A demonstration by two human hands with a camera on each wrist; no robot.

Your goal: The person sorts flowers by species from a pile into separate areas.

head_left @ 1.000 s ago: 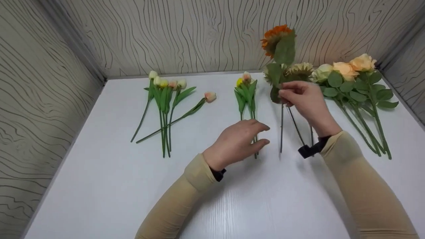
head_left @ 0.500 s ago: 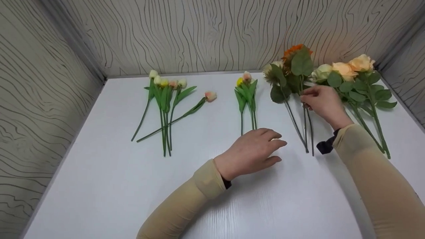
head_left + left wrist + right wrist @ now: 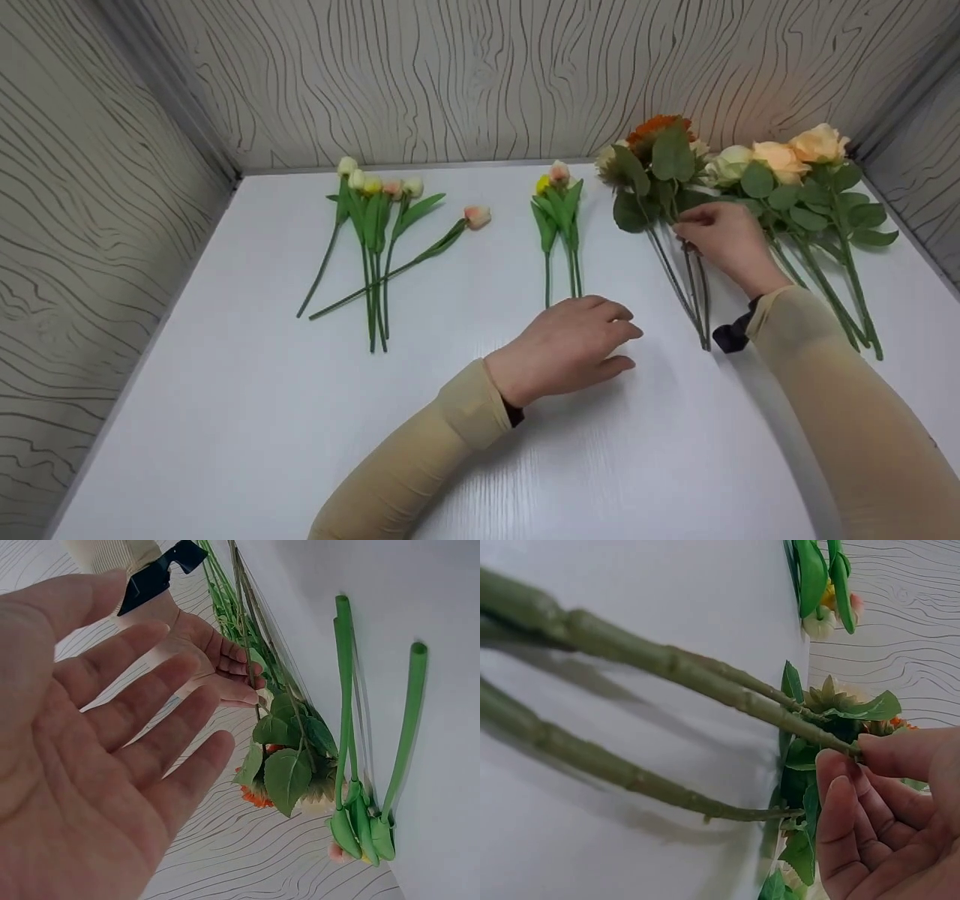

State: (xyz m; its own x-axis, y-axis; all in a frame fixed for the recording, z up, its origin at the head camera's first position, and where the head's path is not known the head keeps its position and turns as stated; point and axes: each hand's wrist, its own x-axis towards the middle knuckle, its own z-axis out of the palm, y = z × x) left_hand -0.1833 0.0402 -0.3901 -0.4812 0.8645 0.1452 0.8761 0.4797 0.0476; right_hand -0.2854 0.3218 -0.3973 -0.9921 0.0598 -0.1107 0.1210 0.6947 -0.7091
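Note:
My right hand (image 3: 724, 240) pinches the stem of an orange sunflower-like flower (image 3: 656, 133) between thumb and fingertips. This flower lies over two pale cream flowers (image 3: 611, 166) with dark green leaves, and their stems converge toward the front. In the right wrist view the pinched stem (image 3: 780, 716) runs out past the thumb (image 3: 896, 754). My left hand (image 3: 570, 345) hovers over the table, fingers spread and holding nothing. Just behind it lies a small bunch of tulips (image 3: 559, 199), yellow and pink among them; the hand hides their lower stem ends in the head view.
Several tulips (image 3: 373, 225) lie at the left of the white table (image 3: 247, 420), one pink tulip (image 3: 476, 217) slanting across their stems. Peach and pale green roses (image 3: 780, 161) lie at the right. A wood-grain patterned wall (image 3: 450, 82) stands behind the table.
My right hand has brought the orange flower right and lowered it from upright onto the cream flowers. My left hand has moved right and toward the front, staying empty.

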